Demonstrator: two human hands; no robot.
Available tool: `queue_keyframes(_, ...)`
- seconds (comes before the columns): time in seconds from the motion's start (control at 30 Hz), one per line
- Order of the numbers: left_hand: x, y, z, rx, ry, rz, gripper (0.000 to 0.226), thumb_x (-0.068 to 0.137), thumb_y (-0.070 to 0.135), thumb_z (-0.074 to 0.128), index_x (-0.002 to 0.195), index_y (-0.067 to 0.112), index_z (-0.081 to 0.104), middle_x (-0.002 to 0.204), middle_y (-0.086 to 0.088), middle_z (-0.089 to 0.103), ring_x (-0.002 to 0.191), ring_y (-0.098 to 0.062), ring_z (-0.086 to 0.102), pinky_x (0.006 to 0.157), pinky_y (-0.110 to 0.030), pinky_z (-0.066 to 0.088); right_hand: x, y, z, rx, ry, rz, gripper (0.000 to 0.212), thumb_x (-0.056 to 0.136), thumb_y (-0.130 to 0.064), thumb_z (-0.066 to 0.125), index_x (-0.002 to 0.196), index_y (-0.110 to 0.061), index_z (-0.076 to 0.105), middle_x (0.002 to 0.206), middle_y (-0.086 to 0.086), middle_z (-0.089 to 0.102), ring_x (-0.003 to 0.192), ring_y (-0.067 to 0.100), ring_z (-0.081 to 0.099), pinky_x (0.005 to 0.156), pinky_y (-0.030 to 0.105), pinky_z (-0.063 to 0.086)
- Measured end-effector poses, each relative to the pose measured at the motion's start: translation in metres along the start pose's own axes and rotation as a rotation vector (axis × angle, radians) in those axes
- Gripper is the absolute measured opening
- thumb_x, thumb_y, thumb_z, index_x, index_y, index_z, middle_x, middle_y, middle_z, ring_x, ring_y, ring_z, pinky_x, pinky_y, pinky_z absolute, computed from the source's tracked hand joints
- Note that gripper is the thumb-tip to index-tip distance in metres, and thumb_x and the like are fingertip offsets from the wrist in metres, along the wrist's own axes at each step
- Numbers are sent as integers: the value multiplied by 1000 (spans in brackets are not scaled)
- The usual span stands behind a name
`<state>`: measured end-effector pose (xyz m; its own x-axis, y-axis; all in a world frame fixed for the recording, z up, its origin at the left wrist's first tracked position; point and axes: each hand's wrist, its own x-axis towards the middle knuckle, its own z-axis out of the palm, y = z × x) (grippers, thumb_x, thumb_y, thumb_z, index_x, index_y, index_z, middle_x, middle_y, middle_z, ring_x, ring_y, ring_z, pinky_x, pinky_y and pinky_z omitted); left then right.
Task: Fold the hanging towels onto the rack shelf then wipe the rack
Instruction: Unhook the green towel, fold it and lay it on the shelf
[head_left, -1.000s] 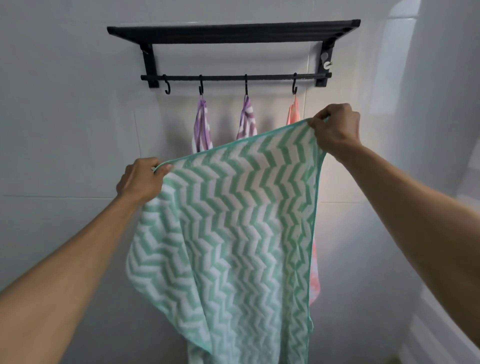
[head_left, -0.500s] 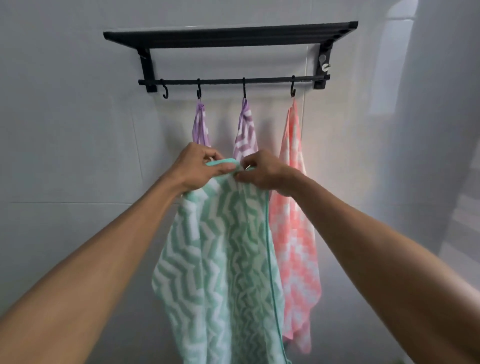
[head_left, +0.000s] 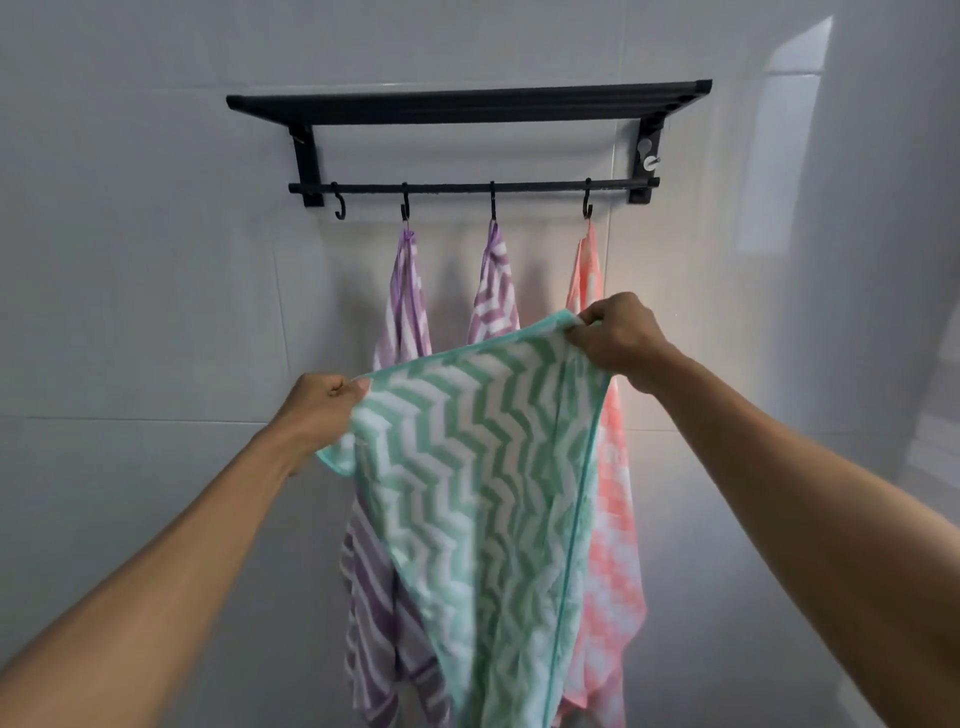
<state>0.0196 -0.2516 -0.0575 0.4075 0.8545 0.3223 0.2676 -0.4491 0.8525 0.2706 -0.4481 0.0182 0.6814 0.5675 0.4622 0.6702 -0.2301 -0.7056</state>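
1. Green towel (head_left: 483, 467): folded in half 0.5 s ago, now stretched out again below the rack shelf (head_left: 467, 106), halved.
2. Left hand (head_left: 317, 410) pinches the 9 o'clock corner, right hand (head_left: 615, 338) the 2 o'clock.
3. Next fold due; three towels remain hooked.

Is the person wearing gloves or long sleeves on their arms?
No. Both hands, the left hand and the right hand, are bare, with no gloves. Both forearms are bare too, with no sleeves showing as far as the picture reaches. No rings, watch or bracelets can be seen.
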Motion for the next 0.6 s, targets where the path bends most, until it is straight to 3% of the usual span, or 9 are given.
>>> queue_keyframes(0.13,-3,20,11,-213,205,-91,34,91,29,71,71,3,63,76,-15,68,61,-22,60,57,-30,49,-5,0,3,-14,16,42,23,86,-12,73,103,4,72,98,20,69,84,30,67,73,39,60)
queue_keyframes(0.23,-3,36,17,-306,237,-153,33,83,25,80,71,0,63,86,-21,73,70,-26,68,72,-44,62,-11,-7,8,249,-17,102,26,81,-9,83,101,-4,67,88,14,66,63,19,62,54,24,55)
queue_keyframes(0.33,-8,53,25,-418,155,-180,32,81,21,83,79,-5,63,85,-19,72,68,-26,68,63,-38,61,-21,-21,18,519,-206,125,11,82,-2,80,83,-2,69,81,18,65,70,26,60,65,33,53)
queue_keyframes(0.4,-13,62,32,-472,65,-184,27,81,19,82,83,-2,65,78,-13,73,61,-20,68,58,-32,61,-30,-34,23,628,-330,112,8,86,3,73,93,8,71,83,17,66,66,23,60,55,24,53)
queue_keyframes(0.43,-15,65,35,-498,12,-184,24,82,17,80,84,-2,66,72,-8,74,55,-15,68,52,-27,59,-34,-39,23,675,-402,118,16,88,6,70,103,11,70,86,16,67,64,20,62,53,21,54)
queue_keyframes(0.5,-17,67,40,-559,-72,-180,18,86,9,75,91,-7,68,65,-4,74,47,-10,66,44,-22,55,-38,-44,21,737,-597,111,32,89,14,63,120,9,65,98,17,71,76,20,71,63,24,59)
queue_keyframes(0.57,-15,65,41,-591,-148,-169,18,88,1,69,102,-11,68,71,-8,75,51,-15,68,51,-26,59,-39,-44,21,681,-755,50,46,85,23,58,128,4,60,112,17,72,99,25,74,77,30,61)
queue_keyframes(0.6,-15,64,40,-599,-185,-162,18,88,-2,67,105,-10,68,74,-10,76,54,-17,69,55,-28,61,-38,-43,22,606,-758,5,51,84,25,58,129,2,59,114,17,72,101,24,74,80,31,61)
